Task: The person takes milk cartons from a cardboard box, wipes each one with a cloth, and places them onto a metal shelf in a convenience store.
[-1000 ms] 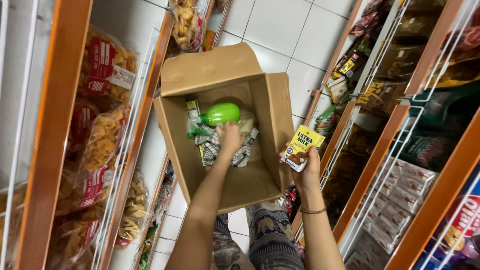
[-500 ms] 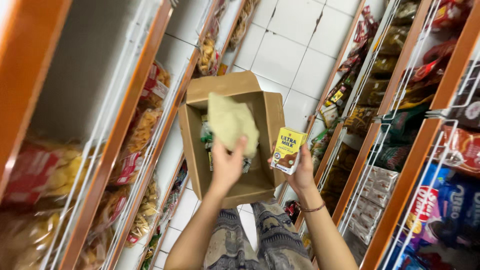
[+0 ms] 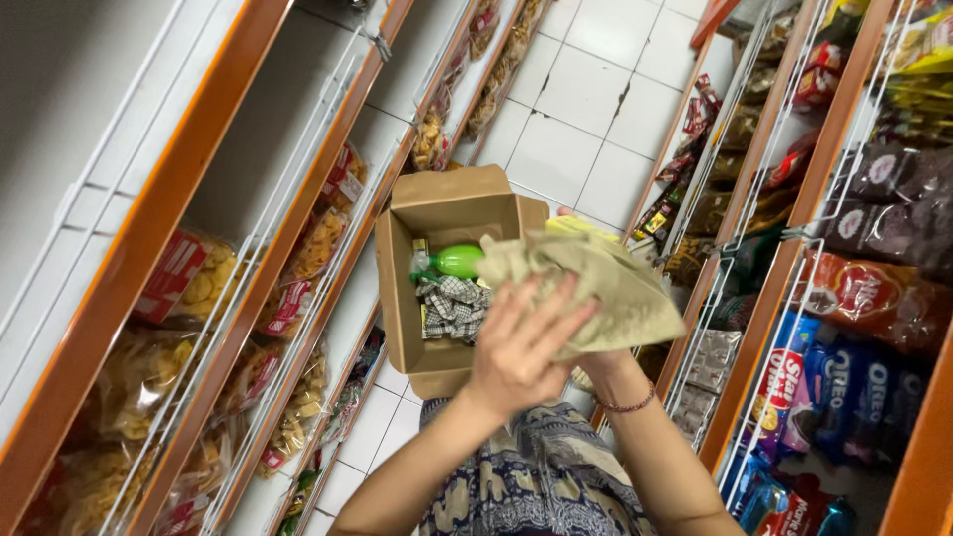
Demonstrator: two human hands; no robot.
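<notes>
Fingers (image 3: 541, 318) of left hand (image 3: 516, 352) spread flat against olive cloth (image 3: 596, 283), pressing, not clenched. Right hand (image 3: 601, 362) mostly hidden under that cloth; grip unreadable. Cloth held up over open cardboard box (image 3: 437, 213) in the aisle. Inside box: checked fabric (image 3: 452, 303), green bottle (image 3: 459, 261). Beaded bracelet (image 3: 625, 405) on right wrist.

Both forearms are bare to the lower frame edge, with no sleeves in view. The left hand (image 3: 518, 342) wears no ring or glove that shows. A thin reddish-brown beaded bracelet (image 3: 627, 405) circles the right wrist. The legs below are covered by loose trousers (image 3: 536, 486) in dark navy with a pale, cream-grey ornamental print.
</notes>
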